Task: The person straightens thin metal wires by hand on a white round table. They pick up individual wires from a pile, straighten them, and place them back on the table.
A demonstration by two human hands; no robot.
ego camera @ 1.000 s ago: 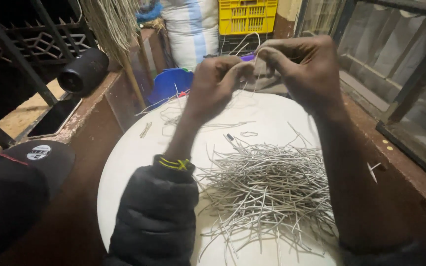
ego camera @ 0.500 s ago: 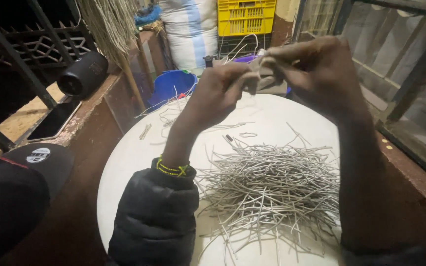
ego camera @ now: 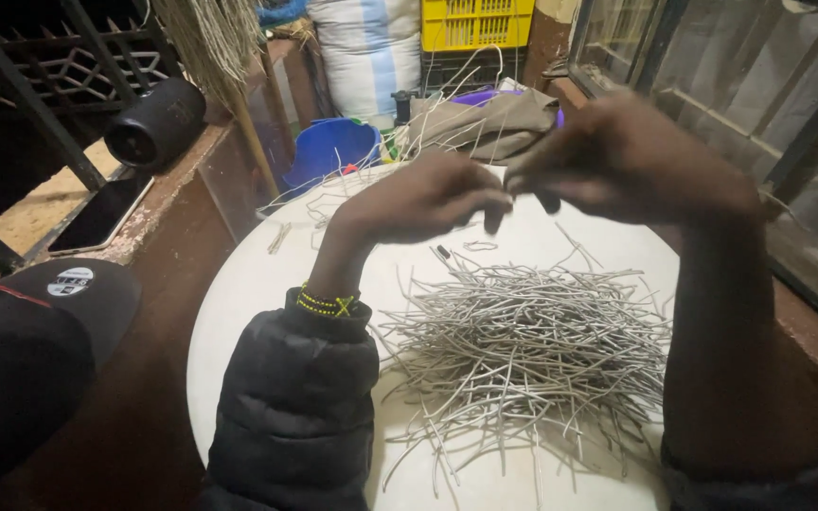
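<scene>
Above the far edge of the round white surface, both hands meet fingertip to fingertip, left hand and right hand pinched narrow, though what they hold is too blurred to tell. Working it well likely means keeping the grip tight and directly over the heap of thin grey sticks, so anything dropped lands there.

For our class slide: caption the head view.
Two hands meet fingertip to fingertip above a pile of thin grey strands on a round white table.

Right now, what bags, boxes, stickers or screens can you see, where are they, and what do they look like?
Big sack: at the back, upright, bulging, white with pale blue stripes.
Crate: back, right of the sack, boxy yellow plastic lattice.
Phone: flat on the left ledge, dark rectangular screen, switched off.
Round sticker: on the black cap at lower left, white with dark print.
Cylinder speaker: on the ledge behind the phone, black.
</scene>
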